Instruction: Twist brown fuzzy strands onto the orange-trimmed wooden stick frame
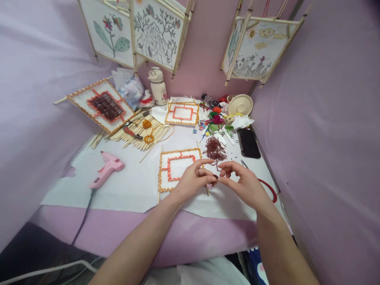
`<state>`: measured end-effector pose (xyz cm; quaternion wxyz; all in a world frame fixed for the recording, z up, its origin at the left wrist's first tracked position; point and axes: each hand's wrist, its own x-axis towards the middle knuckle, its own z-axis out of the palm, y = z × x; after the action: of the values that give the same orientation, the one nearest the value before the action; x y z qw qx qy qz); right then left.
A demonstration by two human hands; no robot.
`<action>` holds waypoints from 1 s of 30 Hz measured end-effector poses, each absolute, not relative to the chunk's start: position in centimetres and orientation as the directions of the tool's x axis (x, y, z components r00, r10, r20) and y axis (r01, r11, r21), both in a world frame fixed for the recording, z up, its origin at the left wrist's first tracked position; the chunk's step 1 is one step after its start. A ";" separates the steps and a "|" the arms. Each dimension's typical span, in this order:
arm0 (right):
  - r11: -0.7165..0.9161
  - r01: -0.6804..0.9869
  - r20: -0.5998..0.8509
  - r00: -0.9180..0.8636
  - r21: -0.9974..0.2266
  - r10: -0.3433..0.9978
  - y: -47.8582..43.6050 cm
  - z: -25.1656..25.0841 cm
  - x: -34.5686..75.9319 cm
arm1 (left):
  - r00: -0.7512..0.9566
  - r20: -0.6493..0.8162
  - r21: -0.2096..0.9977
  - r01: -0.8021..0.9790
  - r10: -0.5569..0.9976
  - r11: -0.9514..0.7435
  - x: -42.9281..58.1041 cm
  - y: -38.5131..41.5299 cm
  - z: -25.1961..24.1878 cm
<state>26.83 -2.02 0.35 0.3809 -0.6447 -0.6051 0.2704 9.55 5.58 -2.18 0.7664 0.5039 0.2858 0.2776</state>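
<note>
My left hand (197, 176) and my right hand (243, 184) meet above the front of the table, thumbs and forefingers closed on a small dark brown piece of yarn (216, 177). A thin brown strand shows just beyond the fingertips. Behind them lies a loose pile of cut brown yarn (215, 148). Partly under my left hand is a panel with wavy orange yarn edging (181, 153) and a red-orange inner rectangle. Scissors with red handles (268, 189) lie beside my right hand, partly hidden by it.
A pink glue gun (108, 168) with a cord lies left. Behind are wooden sticks (130, 134), pliers (132, 132), a brown-filled panel (107, 106), another edged panel (182, 113), a bottle (158, 85), coloured yarn (218, 118) and a phone (248, 142). Stick-framed drawings (263, 47) hang above.
</note>
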 end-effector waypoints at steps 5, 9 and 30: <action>0.027 0.358 0.006 -0.061 -0.933 0.998 -2.1 0.3 28.1 | 0.762 -0.180 0.884 -0.152 0.622 0.441 9.4 5.5 -2.0; 0.025 0.246 -0.021 -0.182 -0.969 0.983 -2.1 0.2 27.8 | 0.809 -0.159 0.869 -0.158 0.567 0.469 9.4 5.4 -2.3; 0.236 0.609 0.322 0.034 -0.757 0.946 -5.0 -1.7 25.0 | 0.641 -0.221 0.945 -0.045 0.735 0.324 9.3 1.4 -3.3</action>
<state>25.04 -4.96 -1.68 0.4189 -0.5845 -0.6651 0.2013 9.25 1.37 -3.27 0.7426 0.5187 0.3324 0.2627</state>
